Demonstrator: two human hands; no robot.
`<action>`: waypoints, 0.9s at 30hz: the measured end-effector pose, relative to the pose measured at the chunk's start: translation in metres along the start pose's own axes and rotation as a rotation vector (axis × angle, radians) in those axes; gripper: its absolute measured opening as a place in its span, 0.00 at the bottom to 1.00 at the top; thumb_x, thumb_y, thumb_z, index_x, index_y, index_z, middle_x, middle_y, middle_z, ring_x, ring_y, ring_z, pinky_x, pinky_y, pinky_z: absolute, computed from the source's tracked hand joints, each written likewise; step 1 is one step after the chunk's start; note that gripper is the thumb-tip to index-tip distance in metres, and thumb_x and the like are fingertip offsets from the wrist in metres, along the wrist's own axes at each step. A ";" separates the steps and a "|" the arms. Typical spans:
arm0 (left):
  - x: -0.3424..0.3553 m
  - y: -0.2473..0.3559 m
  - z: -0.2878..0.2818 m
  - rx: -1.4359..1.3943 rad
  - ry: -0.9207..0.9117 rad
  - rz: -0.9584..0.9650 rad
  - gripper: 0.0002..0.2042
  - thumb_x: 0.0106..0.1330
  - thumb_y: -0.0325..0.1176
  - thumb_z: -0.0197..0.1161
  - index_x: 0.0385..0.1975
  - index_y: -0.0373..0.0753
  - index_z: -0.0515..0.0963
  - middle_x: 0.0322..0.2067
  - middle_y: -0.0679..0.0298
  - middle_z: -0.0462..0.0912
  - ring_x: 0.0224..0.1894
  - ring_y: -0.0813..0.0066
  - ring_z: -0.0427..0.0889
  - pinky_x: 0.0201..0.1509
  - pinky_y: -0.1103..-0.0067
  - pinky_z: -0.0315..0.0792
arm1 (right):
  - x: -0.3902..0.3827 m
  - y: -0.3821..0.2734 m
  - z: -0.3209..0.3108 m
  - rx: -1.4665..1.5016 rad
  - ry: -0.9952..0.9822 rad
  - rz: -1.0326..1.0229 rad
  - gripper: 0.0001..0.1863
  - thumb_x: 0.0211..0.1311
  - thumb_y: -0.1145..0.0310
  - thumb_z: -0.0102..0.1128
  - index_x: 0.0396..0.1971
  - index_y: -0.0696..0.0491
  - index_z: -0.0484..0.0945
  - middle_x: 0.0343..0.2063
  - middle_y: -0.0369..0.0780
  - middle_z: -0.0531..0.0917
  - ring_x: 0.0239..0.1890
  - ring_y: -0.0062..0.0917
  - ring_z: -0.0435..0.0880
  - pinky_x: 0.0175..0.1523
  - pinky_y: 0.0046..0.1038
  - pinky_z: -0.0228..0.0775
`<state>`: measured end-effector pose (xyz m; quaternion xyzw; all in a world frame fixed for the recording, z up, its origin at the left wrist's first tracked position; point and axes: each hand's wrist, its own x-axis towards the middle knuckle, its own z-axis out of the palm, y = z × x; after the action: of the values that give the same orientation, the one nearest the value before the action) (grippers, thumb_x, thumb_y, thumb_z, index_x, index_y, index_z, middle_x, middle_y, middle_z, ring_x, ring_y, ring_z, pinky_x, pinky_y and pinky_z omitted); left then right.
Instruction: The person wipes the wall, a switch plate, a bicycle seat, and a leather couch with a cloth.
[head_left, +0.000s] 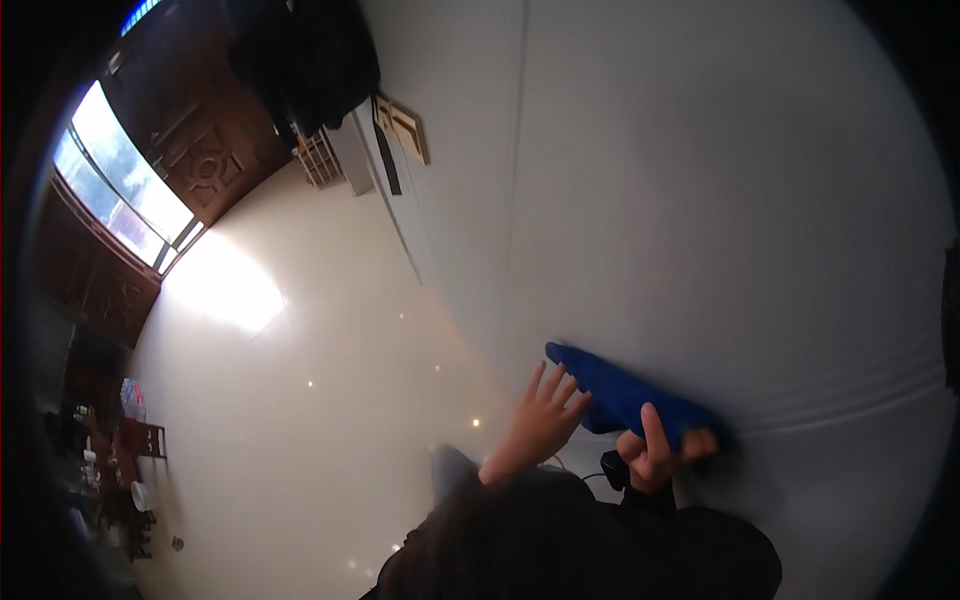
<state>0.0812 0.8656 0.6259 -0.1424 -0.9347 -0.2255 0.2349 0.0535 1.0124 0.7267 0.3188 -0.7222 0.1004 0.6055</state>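
Note:
A folded blue cloth (632, 392) lies aslant along the pale wall in front of me. My right hand (660, 452) is closed on its lower right end, one finger pointing up across the fabric and other fingertips showing past it. My left hand (545, 422) is beside the cloth's left part, with fingers stretched and spread. The fingertips are at its edge; whether they press on it I cannot tell. Close to my right wrist is a small black object (614, 468) with a thin cable. Dark sleeves cover both arms.
Shiny pale floor (330, 400) stretches to the left. A beige panel (408, 130) and a black bulky object (310, 60) are at the upper left, near a wooden door (205, 150) and a bright window (130, 190). Dark wooden furniture (140, 437) stands at the far left.

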 end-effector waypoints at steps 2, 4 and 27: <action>0.008 -0.041 0.011 0.004 0.006 0.022 0.13 0.56 0.33 0.59 0.42 0.47 0.78 0.45 0.59 0.74 0.59 0.53 0.67 0.67 0.51 0.51 | -0.006 -0.006 0.026 0.002 -0.021 0.010 0.12 0.56 0.62 0.54 0.39 0.41 0.80 0.33 0.36 0.71 0.39 0.31 0.66 0.45 0.30 0.62; 0.022 -0.081 0.013 0.011 0.012 0.056 0.13 0.56 0.33 0.60 0.41 0.48 0.78 0.45 0.60 0.74 0.58 0.53 0.67 0.67 0.50 0.51 | -0.009 -0.015 0.057 -0.036 -0.017 0.029 0.12 0.56 0.62 0.53 0.40 0.41 0.80 0.34 0.37 0.71 0.39 0.31 0.66 0.45 0.31 0.62; 0.127 -0.303 0.001 0.155 -0.058 0.691 0.06 0.57 0.34 0.60 0.33 0.46 0.77 0.37 0.57 0.74 0.48 0.46 0.71 0.60 0.44 0.56 | -0.018 -0.099 0.183 -0.434 -0.056 0.545 0.24 0.46 0.78 0.58 0.49 0.50 0.80 0.26 0.37 0.65 0.25 0.28 0.65 0.30 0.29 0.60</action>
<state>-0.1396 0.6263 0.5810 -0.4383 -0.8519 -0.0572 0.2809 -0.0367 0.8445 0.6409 -0.0191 -0.8016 0.0937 0.5902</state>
